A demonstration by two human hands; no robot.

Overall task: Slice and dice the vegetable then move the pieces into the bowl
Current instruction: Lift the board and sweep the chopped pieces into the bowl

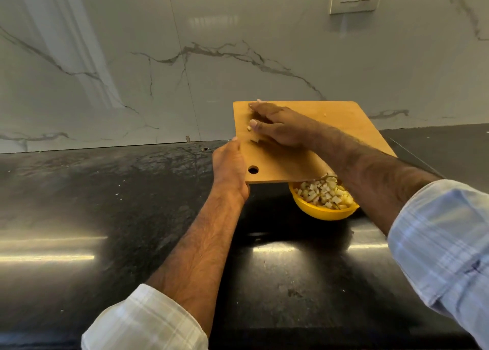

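left hand (229, 168) grips the left edge of the board (312, 138), thumb on top and fingers hidden under it, so the board is lifted and tilted, with its near right corner low over the bowl (324, 212). right hand (275, 127) lies flat on the board's upper left part, fingers straight and close together, holding nothing; it presses on the wood like a scraper. a few pale pieces (252, 135) are just beside its fingertips, between the two hands. most of the diced pieces already lie in the yellow bowl, which stands on the dark counter (105, 191) partly under the board's low corner.

the coming move, i judge, depends on one line: the last pieces lie up-slope, and the bowl lies down the board toward the person and to the right. the right hand is nearer, so it probably sweeps along this diagonal. if the sweep goes too straight, pieces may fall on the counter beside the bowl.
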